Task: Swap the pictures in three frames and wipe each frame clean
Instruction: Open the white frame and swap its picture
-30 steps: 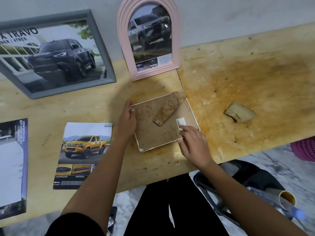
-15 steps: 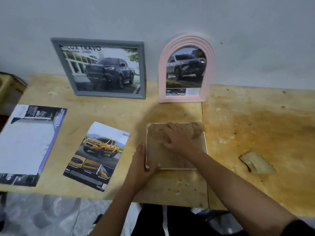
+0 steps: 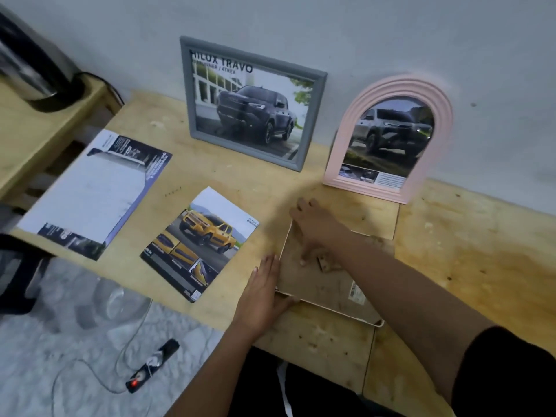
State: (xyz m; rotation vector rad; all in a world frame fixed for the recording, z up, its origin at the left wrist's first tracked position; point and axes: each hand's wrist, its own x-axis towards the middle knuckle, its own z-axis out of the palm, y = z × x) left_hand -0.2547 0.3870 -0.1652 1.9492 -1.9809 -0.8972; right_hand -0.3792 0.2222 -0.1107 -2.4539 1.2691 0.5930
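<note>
a: what's on the bench, left to right?

b: shiny metal pot [image 3: 27, 64] on the side shelf [image 3: 39, 130], then a big brochure sheet [image 3: 90, 194] and a yellow truck print [image 3: 201, 245] lying flat on the table [image 3: 466, 251]. grey frame [image 3: 249, 106] leans on the wall behind them with a dark pickup in it.

a: and the hands?

b: left hand [image 3: 261, 293] is flat, fingers straight, laid along the left edge of the face-down frame [image 3: 319, 284] near the front of the table. right hand [image 3: 313, 227] is spread over its far left corner, thumb down on the brown backing. fingers reach past the far edge, can't tell if they hook it or just rest.

a: the pink one?

b: pink arched frame [image 3: 388, 139] stands against the wall just behind, silver truck inside.
</note>
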